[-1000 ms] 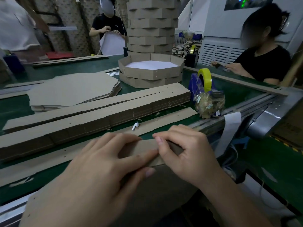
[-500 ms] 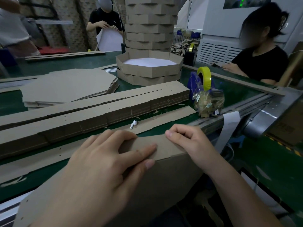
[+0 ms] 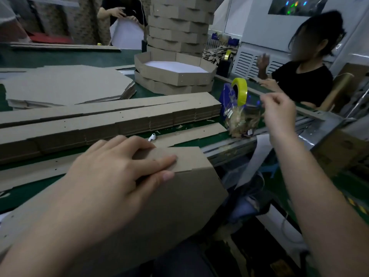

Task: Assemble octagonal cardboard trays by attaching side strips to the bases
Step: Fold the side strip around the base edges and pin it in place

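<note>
From the head view: a green work table (image 3: pixel 65 56) covered in brown cardboard, seen over the worker's own arms.

The left hand (image 3: pixel 119 172) lies flat, fingers straight and spread. It presses a side strip (image 3: pixel 187 156) down along the upper edge of a cardboard base (image 3: pixel 169 206). The thumb runs along the fold where the two meet. The base leans off the near edge of the table, sloping down toward the worker's lap.

The right hand (image 3: pixel 279 114) is raised well apart from the left, off to the right, just beside a clear bag (image 3: pixel 243 120). Its fingers are curled, but it is blurred, so I cannot tell whether they pinch anything.

Behind the bag stands a yellow tape roll (image 3: pixel 240 90) on a blue holder. A loose strip (image 3: pixel 191 132) lies flat past the left fingertips, with a small white earbud (image 3: pixel 152 136) beside it. Behind that runs a long pile of strips (image 3: pixel 119 120), and further left a pile of flat octagonal bases (image 3: pixel 65 84).

Two finished trays (image 3: pixel 175 76) sit stacked mid-table, the top one white inside. A tall tower of trays (image 3: pixel 179 21) rises behind them.

A seated person in black (image 3: pixel 305 80) is at the right, and another person (image 3: pixel 123 15) stands at the far end.
</note>
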Available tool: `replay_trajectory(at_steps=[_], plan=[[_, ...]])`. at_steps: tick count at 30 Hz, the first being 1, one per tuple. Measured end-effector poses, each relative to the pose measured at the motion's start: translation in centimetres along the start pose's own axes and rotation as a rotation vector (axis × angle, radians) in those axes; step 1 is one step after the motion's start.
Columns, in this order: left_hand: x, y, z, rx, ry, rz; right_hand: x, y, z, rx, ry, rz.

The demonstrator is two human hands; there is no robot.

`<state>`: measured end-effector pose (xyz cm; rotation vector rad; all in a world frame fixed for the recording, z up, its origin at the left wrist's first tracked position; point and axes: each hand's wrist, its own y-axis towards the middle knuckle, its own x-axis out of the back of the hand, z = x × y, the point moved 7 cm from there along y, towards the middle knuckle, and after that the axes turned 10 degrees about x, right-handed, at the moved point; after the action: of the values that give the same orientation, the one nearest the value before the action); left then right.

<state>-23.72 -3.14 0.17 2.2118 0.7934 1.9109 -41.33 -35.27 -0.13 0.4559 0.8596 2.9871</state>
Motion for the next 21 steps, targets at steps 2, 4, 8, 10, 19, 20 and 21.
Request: replay_trajectory(at_steps=[2, 4, 8, 10, 19, 20, 21], plan=[[-0.1, 0.0, -0.1, 0.007, -0.024, 0.011, -0.2, 2.3, -2.4, -0.15, -0.161, 0.062], [-0.1, -0.1, -0.2, 0.009, -0.039, 0.01, -1.1, 2.9, -4.1, -0.308, -0.181, 0.171], [-0.1, -0.1, -0.3, 0.007, -0.041, 0.005, -2.0, 3.3, -4.3, -0.362, -0.09, 0.213], [-0.1, -0.2, -0.3, 0.005, -0.034, -0.004, -2.4, 3.5, -4.0, -0.372, -0.073, 0.232], [-0.1, 0.0, -0.1, -0.002, -0.021, -0.015, -2.8, 3.2, -5.0, -0.623, 0.155, 0.199], [-0.1, 0.0, -0.2, -0.004, -0.024, -0.019, -2.8, 3.1, -4.8, -0.645, 0.204, 0.17], [-0.1, 0.0, -0.2, -0.006, -0.026, -0.021, -2.9, 2.8, -4.5, -0.66, 0.245, 0.151]])
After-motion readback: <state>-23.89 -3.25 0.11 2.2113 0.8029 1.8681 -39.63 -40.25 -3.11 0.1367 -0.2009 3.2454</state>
